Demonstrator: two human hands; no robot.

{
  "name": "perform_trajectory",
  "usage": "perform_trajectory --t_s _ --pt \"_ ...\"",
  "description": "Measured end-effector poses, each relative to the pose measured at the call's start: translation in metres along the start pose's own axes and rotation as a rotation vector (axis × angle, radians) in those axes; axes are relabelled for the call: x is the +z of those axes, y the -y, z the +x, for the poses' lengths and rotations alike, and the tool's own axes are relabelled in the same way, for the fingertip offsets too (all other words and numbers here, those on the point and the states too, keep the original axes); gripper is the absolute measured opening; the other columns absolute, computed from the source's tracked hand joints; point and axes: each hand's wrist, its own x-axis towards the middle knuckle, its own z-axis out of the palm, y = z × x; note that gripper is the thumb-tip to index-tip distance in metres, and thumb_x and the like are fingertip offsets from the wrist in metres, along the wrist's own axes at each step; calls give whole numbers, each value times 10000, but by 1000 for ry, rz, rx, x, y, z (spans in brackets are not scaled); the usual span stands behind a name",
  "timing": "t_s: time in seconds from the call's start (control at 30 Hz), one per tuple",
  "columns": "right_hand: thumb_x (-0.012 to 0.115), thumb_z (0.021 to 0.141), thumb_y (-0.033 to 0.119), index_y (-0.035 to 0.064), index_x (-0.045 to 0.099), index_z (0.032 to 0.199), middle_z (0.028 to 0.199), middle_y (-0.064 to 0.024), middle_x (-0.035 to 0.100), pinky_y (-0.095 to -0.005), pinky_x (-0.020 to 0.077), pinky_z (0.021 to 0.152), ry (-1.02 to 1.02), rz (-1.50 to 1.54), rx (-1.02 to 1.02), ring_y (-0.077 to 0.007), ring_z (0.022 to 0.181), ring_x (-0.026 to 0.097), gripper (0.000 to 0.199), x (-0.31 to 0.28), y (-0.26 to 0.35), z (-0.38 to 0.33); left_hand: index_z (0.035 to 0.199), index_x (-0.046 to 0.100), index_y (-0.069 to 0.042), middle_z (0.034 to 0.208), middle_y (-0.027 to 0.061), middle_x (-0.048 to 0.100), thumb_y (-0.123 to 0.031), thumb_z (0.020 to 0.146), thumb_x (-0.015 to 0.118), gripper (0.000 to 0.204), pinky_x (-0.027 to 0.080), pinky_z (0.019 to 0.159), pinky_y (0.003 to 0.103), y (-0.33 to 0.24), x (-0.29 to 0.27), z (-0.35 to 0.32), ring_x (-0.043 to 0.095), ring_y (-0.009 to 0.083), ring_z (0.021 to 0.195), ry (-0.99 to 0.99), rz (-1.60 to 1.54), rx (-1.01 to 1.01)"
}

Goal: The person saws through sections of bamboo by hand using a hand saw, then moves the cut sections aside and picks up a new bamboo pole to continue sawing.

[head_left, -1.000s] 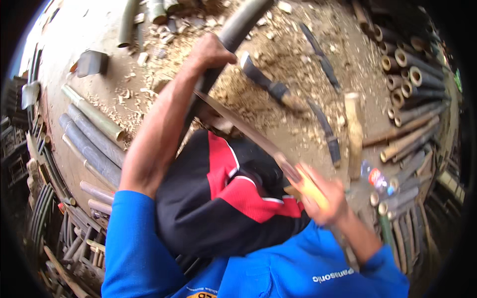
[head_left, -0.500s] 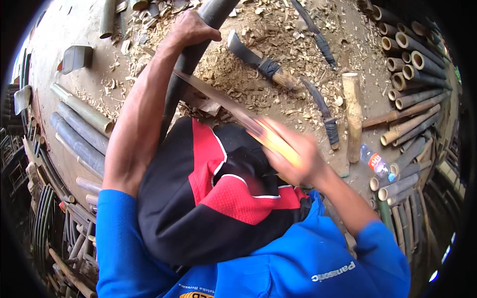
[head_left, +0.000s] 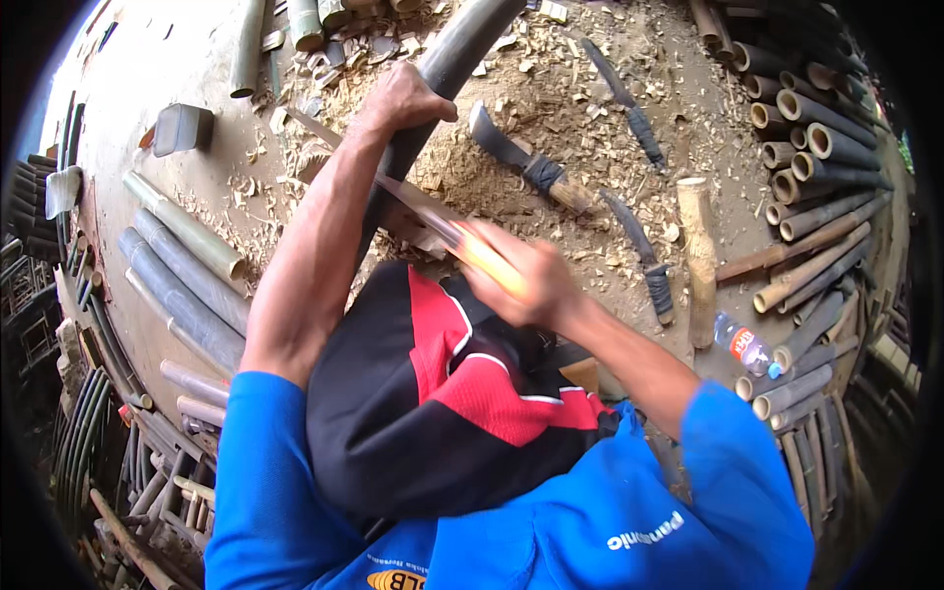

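My left hand (head_left: 408, 96) is wrapped round a thick dark bamboo pole (head_left: 470, 47), which slants from the far edge down toward my lap. In my right hand (head_left: 531, 277) is the yellow-orange handle of a handsaw, my fingers closed round it. Its blade (head_left: 421, 205), blurred near the handle, lies across the pole below my left hand. The tip shows beyond my left forearm, which hides part of the blade. Black and red cloth (head_left: 393, 433) covers my lap beside the pole's lower end.
Beyond the pole, a broad curved blade (head_left: 500, 138) and two dark-handled knives (head_left: 634, 231) lie among wood chips. A short wooden post (head_left: 696, 261) and a plastic bottle (head_left: 744, 344) are at right, near stacked bamboo (head_left: 836, 138). More bamboo lengths (head_left: 187, 261) and a dark box (head_left: 183, 128) lie left.
My right hand has pushed the saw forward and left, so more blade passes beyond the pole. My left hand keeps its grip. The whole view has shifted slightly.
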Motion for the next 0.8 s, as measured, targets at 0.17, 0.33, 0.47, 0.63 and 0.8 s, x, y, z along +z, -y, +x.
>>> perform_trajectory --t_s 0.17,0.33,0.47,0.63,0.8 --pt "657 954 210 -20 697 1190 1197 -233 676 -447 628 708 96 50 127 -368 856 735 331 -3 22 22 906 765 132 812 224 759 -407 577 899 646 620 744 375 7 0 -3 760 296 736 -25 -49 -13" --pt "647 925 116 -86 564 1377 1303 -287 674 -375 646 845 15 390 346 -352 1056 754 503 -84 58 -81 902 766 136 819 217 763 -417 553 885 664 624 679 372 8 -15 -5 749 285 714 35 -7 -59" --pt "670 942 217 21 707 1155 1126 -215 730 -427 642 670 138 218 320 -363 775 756 292 3 0 30 931 767 132 829 238 764 -390 582 890 639 634 725 389 -10 1 -4 768 325 760 -33 37 -20" --pt "663 955 220 15 688 1217 1230 -199 682 -426 622 673 75 -16 29 -352 811 741 334 -3 15 17 980 767 116 920 262 768 -466 568 899 725 623 811 414 15 0 -2 768 345 849 -13 -5 -69" --pt "694 890 135 -41 622 1306 1240 -235 701 -394 656 754 196 -83 106 -352 959 769 457 -106 46 -74 933 764 129 846 240 767 -428 584 888 669 630 710 378 15 -10 -3 769 296 747 2 4 -122"
